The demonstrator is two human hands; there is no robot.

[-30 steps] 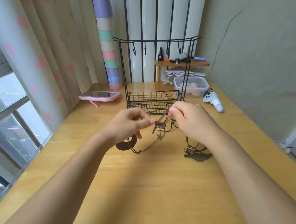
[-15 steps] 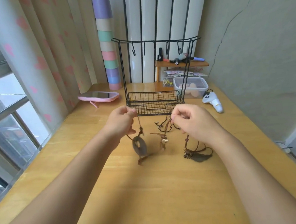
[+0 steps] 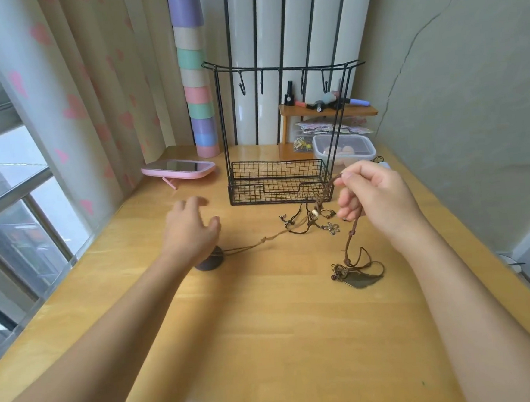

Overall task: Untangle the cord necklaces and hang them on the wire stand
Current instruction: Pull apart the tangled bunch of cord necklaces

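Right hand [image 3: 380,202]: thumb and forefinger pinch a brown cord [image 3: 331,184] raised just in front of the right corner of the wire stand [image 3: 250,195]; other fingers curled.

Cord necklaces [image 3: 309,221]: tangled on the wooden table [image 3: 266,326] directly in front of the stand. One strand runs left to a dark round pendant [image 3: 210,262], another runs nearer the camera to a leaf pendant [image 3: 362,281].

Left hand [image 3: 190,234]: fingers spread, holding nothing, front-left of the stand, partly hiding the round pendant. Cannot tell if they touch.
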